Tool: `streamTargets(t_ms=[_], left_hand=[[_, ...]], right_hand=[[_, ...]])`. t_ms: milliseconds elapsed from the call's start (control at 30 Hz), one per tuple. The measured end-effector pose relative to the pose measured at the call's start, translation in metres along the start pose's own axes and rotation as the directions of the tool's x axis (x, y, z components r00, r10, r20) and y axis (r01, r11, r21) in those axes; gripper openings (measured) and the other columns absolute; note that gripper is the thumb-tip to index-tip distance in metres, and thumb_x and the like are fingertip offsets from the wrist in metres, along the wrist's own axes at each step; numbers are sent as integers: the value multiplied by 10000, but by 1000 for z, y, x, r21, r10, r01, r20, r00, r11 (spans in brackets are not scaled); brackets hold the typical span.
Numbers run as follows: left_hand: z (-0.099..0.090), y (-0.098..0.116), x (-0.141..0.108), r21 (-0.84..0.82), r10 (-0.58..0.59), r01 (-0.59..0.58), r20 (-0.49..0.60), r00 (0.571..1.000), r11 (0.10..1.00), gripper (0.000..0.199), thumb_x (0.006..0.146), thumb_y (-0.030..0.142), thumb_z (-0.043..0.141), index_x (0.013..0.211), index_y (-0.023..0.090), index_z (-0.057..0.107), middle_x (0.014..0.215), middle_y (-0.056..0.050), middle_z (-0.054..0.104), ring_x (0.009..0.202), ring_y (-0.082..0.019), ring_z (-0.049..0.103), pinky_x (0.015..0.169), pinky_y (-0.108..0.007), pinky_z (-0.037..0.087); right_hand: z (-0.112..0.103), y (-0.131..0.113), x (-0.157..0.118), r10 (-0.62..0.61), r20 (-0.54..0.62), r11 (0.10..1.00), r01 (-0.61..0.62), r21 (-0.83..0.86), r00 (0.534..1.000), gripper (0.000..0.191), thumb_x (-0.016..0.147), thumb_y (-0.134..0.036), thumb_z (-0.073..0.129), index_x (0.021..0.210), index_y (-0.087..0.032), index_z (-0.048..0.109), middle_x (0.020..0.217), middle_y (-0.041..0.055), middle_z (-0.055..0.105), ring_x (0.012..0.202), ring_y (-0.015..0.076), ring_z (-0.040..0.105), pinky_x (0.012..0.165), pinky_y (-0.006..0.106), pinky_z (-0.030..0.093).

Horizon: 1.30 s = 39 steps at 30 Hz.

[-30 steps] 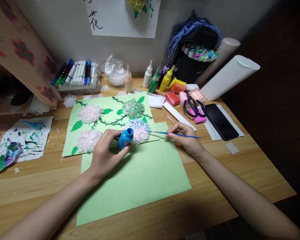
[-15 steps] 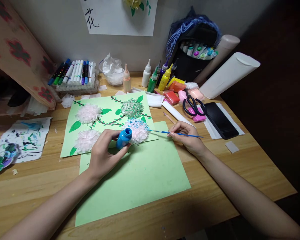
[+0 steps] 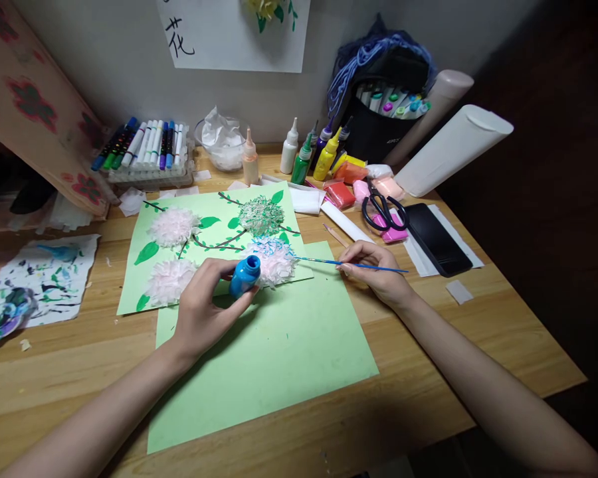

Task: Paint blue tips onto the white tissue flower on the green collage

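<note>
On a white sheet (image 3: 214, 46) against the grey wall (image 3: 104, 53), the black handwritten character 花 can be read; lettering on a black pen pouch (image 3: 376, 139), far right, is too small to make out. A ruffled pale pink flower (image 3: 276, 264), its far side tipped bright blue, sits at the near right corner of a green picture (image 3: 199, 200) with painted leaves and branches. The left grip (image 3: 204, 302) is closed around an uncapped blue bottle (image 3: 240, 281). The right grip (image 3: 373, 269) pinches a thin blue paintbrush (image 3: 319, 261), its tip at the flower's right edge; contact is unclear. A plain green sheet (image 3: 269, 385) lies partly under the picture on a wood-grain worktop (image 3: 428, 372).
</note>
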<state>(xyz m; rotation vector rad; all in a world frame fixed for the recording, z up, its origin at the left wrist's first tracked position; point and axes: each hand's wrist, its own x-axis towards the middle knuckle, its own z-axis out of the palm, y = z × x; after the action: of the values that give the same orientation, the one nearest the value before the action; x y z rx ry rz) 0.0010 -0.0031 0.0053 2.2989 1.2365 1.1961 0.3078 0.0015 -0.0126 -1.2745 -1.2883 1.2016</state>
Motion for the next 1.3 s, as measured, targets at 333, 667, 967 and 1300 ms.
streamTargets(t_ms=[333,667,967,1300], left_hand=[[0,-1,0,6,-5,5,8,1000,1000,239,780,158,707,981,182,580,875,-10,631,765,-140,571,676,-265,472],[1,0,1,11,6,-6,7,1000,1000,242,784,152,704,984,184,571,880,-7,625,766,-137,565,680,-262,465],[1,1,0,10,0,0,14,1000,1000,247,783,140,705,988,180,573,882,-8,626,768,-131,564,683,-257,463],[1,1,-1,7,-4,4,18,1000,1000,237,805,172,687,1013,194,575,902,-19,643,779,-147,585,689,-279,471]], right_hand=[[4,-4,-1,14,-5,999,-14,-47,1000,211,648,-330,817,718,-187,679,733,26,694,667,125,649,638,239,524],[4,0,0,92,-10,995,-92,32,996,230,694,-356,795,744,-187,646,728,34,755,662,127,685,604,225,529],[5,0,0,99,-14,995,-98,27,995,254,681,-364,803,748,-181,641,735,45,759,687,144,701,564,220,524],[12,-3,-12,-62,-104,998,61,-12,993,220,767,-375,736,764,-211,589,738,29,757,699,160,716,609,270,574]])
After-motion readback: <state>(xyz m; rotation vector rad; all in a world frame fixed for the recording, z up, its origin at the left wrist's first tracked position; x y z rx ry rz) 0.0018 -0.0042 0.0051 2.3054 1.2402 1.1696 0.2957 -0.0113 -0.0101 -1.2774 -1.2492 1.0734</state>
